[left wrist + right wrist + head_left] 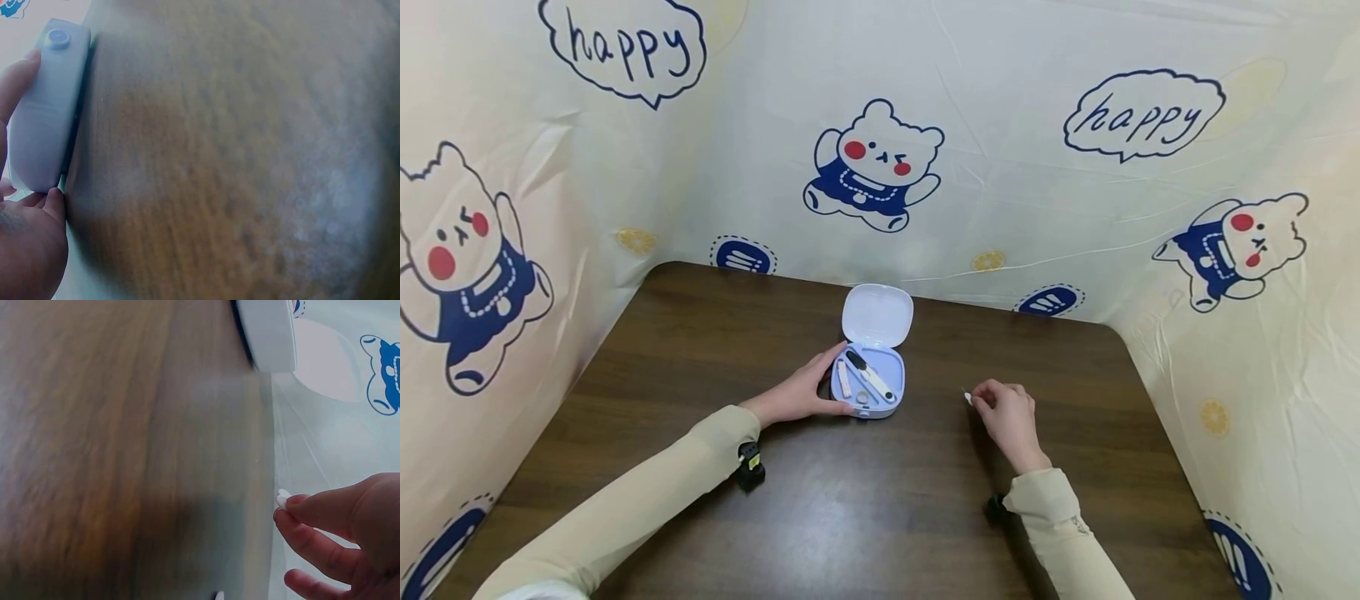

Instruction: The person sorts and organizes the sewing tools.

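A light blue plastic case stands on the table with its translucent lid tipped back. My left hand grips the case's left side, thumb along the front and fingers toward the back. Inside lie a black-and-white tool, a pale pink stick and a small round piece. To the right of the case, my right hand pinches a small white tab with a thin tip between thumb and index finger, above the table. In the left wrist view, the case's round front button shows.
The dark wooden table meets a printed curtain at its back and both sides. At the bottom edge of the right wrist view, a small white tip shows, too cropped to identify.
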The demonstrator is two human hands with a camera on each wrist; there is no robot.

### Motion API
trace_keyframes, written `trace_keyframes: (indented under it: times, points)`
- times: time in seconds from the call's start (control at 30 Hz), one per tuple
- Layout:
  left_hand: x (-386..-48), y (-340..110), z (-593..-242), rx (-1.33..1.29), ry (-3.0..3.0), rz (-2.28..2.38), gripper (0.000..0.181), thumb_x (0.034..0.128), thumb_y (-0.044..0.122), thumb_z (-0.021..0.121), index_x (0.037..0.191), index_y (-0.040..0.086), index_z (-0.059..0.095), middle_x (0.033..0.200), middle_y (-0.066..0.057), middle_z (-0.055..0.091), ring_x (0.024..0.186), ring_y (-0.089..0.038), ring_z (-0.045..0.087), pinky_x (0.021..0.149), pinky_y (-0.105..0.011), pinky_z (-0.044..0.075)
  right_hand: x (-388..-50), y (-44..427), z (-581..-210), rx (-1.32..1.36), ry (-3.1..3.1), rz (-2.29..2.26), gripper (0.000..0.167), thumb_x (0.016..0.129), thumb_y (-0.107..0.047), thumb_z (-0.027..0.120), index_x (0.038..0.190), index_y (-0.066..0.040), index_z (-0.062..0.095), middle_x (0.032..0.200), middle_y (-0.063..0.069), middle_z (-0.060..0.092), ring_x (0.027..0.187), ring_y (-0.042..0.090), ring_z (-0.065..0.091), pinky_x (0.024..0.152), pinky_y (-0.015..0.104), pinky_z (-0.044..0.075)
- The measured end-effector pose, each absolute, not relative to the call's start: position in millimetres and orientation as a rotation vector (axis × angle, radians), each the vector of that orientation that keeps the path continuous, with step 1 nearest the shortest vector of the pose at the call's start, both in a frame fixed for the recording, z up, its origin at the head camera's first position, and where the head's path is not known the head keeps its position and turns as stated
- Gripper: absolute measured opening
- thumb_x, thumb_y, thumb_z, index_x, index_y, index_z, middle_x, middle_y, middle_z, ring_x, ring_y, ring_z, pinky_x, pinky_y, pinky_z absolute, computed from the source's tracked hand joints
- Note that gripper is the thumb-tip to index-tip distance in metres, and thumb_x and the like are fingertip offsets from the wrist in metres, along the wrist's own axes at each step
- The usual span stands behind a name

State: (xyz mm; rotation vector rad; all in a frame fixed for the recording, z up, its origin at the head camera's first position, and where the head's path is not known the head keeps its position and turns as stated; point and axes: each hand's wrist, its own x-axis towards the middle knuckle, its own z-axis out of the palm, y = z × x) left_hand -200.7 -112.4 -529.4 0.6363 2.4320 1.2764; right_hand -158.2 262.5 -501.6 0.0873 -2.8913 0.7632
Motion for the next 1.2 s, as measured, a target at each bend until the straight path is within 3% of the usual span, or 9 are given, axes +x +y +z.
trace_keyframes:
  times: [0.3, 0.77, 1.2]
  points:
    - [-202.4, -111.8, -530.7, 0.647, 2.436, 1.271, 0.116, 0.0856, 0.046, 0.086, 0.168, 0.014, 0.012, 0.169, -0.021, 0.021, 0.155, -0.037, 0.025, 0.122, -0.057, 0.028, -163.6, 249.0, -496.6, 0.150, -2.822, 0.778, 0.004, 0.092, -0.010, 0.078, 0.089, -0.009, 0.076, 0.083, 0.005, 0.076, 0.099, 0.035, 0.060, 0.097, 0.061, 0.038]
    - [-204.1, -111.4, -531.3, 0.637, 2.432, 1.271, 0.117, 0.0844, 0.047, 0.086, 0.169, 0.016, 0.011, 0.170, -0.019, 0.021, 0.155, -0.036, 0.025, 0.122, -0.056, 0.028, -174.7, 224.9, -485.7, 0.206, -2.842, 0.843, 0.007, 0.094, -0.015, 0.077, 0.092, -0.008, 0.077, 0.085, 0.003, 0.076, 0.102, 0.032, 0.060, 0.102, 0.058, 0.037]
    - [-201.0, -112.2, -530.8, 0.628, 2.423, 1.275, 0.118, 0.0842, 0.047, 0.087, 0.169, 0.017, 0.011, 0.170, -0.020, 0.021, 0.155, -0.036, 0.024, 0.122, -0.057, 0.027, -179.9, 197.5, -480.3, 0.256, -2.806, 0.921, 0.007, 0.095, -0.014, 0.077, 0.094, -0.007, 0.078, 0.086, 0.005, 0.075, 0.100, 0.030, 0.058, 0.095, 0.051, 0.041]
